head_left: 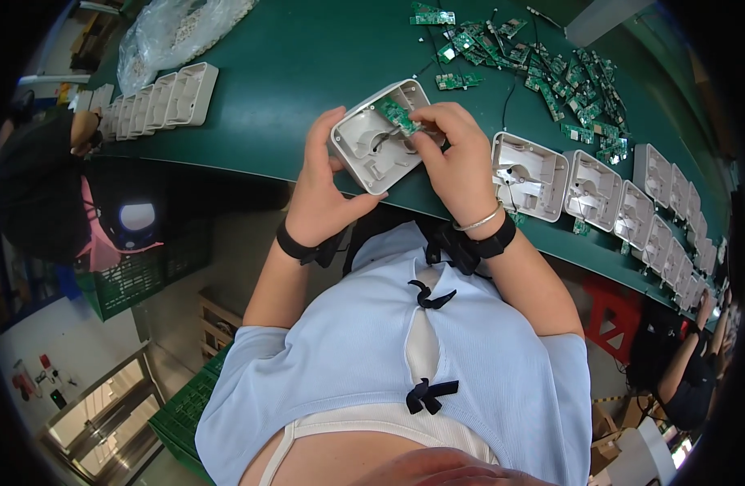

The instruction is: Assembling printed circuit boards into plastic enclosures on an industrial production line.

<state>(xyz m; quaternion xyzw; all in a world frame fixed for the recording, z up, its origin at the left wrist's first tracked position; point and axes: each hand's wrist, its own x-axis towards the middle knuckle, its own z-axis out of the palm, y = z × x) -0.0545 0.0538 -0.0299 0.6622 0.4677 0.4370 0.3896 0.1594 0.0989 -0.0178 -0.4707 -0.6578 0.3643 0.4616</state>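
Note:
My left hand [320, 186] grips a white plastic housing [362, 130] by its left and near edges, tilted, with its hollow inside facing up. Between the thumb and fingers of my right hand [455, 154] is a small green circuit board [398, 116], held over the inside of the housing toward its far right wall. Round wells and posts are moulded into the housing. Part of the board's right end is hidden by my fingertips. A dark wire shows inside the housing, below the board.
Loose green circuit boards [542, 77] with wires lie heaped at the far right of the green table [291, 73]. Rows of white housings [593, 186] line the right side. More stacked housings [190, 95] and a clear plastic bag [149, 44] are at the left. Other people work at both sides.

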